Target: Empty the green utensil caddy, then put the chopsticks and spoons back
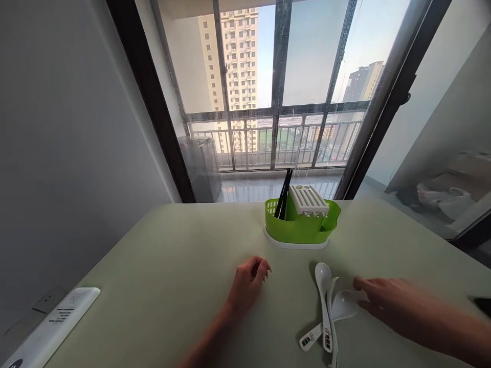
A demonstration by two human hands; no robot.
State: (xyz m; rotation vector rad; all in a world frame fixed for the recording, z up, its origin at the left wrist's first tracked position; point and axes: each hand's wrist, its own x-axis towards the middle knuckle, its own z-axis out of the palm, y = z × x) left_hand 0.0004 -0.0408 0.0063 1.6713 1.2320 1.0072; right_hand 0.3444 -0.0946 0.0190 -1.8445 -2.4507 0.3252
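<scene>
Three white spoons (pixel 328 306) lie in a loose overlapping pile on the pale green table (pixel 161 276), bowls toward the window, handles toward the person, w/ little printed labels near the handle ends. Right hand (pixel 387 296) is coming in flat from the right side, fingers stretched out and a bit spread, tips touching or just about touching the bowl of the rightmost spoon; it's blurry so can't tell for sure if there's contact, but it isn't pinching anything yet. Left hand (pixel 249 283) rests on the table to the left of the spoons, fingers loosely curled under, holding nothing, well apart from the pile. Behind them near the far edge sits a green cutlery caddy (pixel 301 225) on a white base, w/ black chopsticks (pixel 284 197) standing in its left part and a white slotted lid piece (pixel 309 199) tilted on top. White remote (pixel 53 322) sits at the table's left edge, and a dark object is barely visible at the right edge. Imo best way to lift these: they're slick ceramic-looking and stacked crooked, so go for one handle or one bowl rim w/ thumb + two fingers rather than scooping all of them, and keep the left hand near to steady the rest so they don't skate around.
</scene>
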